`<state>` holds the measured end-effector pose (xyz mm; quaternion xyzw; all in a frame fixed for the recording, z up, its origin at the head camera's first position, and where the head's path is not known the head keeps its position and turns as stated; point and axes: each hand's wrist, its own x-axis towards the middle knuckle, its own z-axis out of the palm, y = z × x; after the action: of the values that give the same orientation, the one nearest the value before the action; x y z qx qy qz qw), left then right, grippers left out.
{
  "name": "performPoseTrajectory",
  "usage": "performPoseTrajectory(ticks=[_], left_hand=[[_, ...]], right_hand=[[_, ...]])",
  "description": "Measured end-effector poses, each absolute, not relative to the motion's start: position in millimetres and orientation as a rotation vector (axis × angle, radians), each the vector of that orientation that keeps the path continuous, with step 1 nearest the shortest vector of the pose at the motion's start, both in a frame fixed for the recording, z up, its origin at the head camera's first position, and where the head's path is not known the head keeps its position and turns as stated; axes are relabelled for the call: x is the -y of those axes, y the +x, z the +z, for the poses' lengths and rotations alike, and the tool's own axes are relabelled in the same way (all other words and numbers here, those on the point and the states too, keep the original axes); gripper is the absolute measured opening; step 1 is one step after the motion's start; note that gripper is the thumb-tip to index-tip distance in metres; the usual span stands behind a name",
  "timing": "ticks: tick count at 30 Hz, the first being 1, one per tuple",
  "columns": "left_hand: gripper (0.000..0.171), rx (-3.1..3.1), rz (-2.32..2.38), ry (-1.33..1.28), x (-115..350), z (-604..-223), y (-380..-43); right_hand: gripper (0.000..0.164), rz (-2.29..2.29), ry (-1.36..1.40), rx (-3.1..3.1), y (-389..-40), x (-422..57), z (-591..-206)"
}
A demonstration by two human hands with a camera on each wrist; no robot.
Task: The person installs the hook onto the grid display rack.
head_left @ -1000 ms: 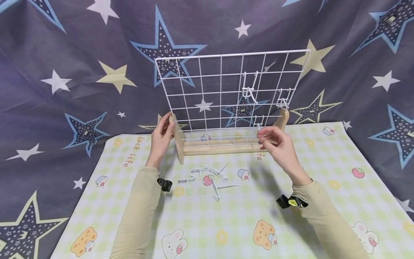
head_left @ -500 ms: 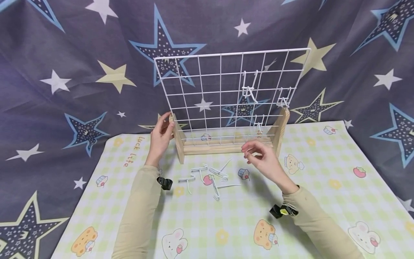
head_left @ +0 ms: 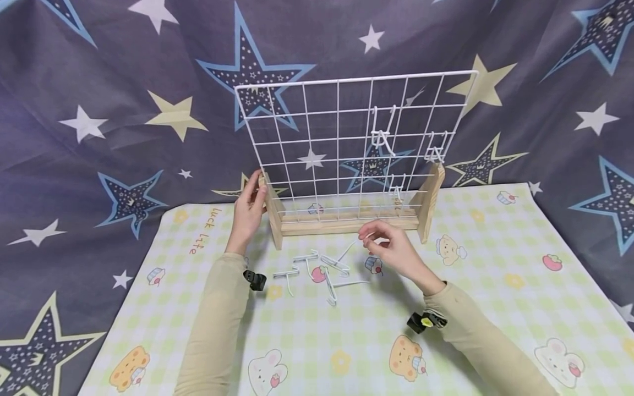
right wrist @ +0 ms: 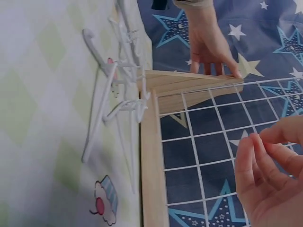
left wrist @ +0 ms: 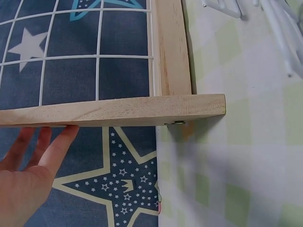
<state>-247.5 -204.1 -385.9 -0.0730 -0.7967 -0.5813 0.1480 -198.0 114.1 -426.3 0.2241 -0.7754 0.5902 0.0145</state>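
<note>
A white wire grid panel point(head_left: 322, 132) stands in a wooden base point(head_left: 346, 224) with two side pieces. My left hand point(head_left: 249, 212) rests against the left side piece point(left wrist: 118, 111), its fingertips on the outer face in the left wrist view. Three white wire hooks hang on the grid: an upper one point(head_left: 380, 135), one at the right edge point(head_left: 435, 151) and a lower one point(head_left: 396, 190). Loose white hooks point(head_left: 333, 265) lie in front of the base. My right hand point(head_left: 391, 247), holding nothing, hovers over the table, its loosely bent fingertips near the end of one loose hook.
A table with a green and white checked cloth point(head_left: 317, 335) carries everything. Behind it hangs a dark curtain point(head_left: 124, 99) with stars. Each wrist wears a small black camera, one on the left wrist point(head_left: 255, 280) and one on the right wrist point(head_left: 417, 322).
My right hand has moved left and down from the grid's lower right, near the lower hook, toward the loose hooks. The left hand stays at the left side piece.
</note>
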Motion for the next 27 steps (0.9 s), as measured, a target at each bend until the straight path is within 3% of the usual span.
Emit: performPoseTrajectory(ticks=[18, 27], left_hand=[[0.047, 2.228, -1.755, -0.227, 207, -390, -252], [0.046, 2.248, -1.737, -0.223, 207, -388, -250]], right_hand=[[0.025, 1.513, 1.319, 2.670, -229, -96, -460], [0.032, 1.442, 1.498, 2.616, -241, -85, -479]])
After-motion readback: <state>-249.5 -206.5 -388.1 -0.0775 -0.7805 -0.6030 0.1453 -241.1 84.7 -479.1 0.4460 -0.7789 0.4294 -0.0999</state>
